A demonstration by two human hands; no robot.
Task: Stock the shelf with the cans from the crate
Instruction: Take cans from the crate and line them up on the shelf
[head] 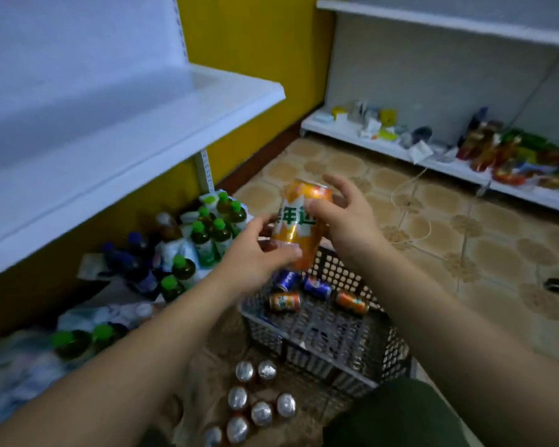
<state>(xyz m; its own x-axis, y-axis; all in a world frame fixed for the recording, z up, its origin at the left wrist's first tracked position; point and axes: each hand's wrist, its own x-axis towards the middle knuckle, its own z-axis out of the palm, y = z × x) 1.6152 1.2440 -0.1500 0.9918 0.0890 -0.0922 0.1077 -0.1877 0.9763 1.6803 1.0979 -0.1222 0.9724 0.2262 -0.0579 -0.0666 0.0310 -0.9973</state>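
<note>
An orange soda can [299, 221] with a white and green label is held in the air above the grey plastic crate [333, 346]. My left hand [255, 256] grips its lower part from the left. My right hand [342, 214] pinches its upper part from the right. Several cans lie on their sides in the crate, among them an orange can [284, 301], another orange can [352, 302] and a blue can [317, 287]. The white shelf [136, 124] juts out at the upper left, bare on top.
Several upright cans [255, 401] stand on the floor in front of the crate. Green-capped bottles [207, 233] and wrapped packs crowd the floor under the left shelf. A low white shelf [433, 159] with packets runs along the far right. Tiled floor lies between.
</note>
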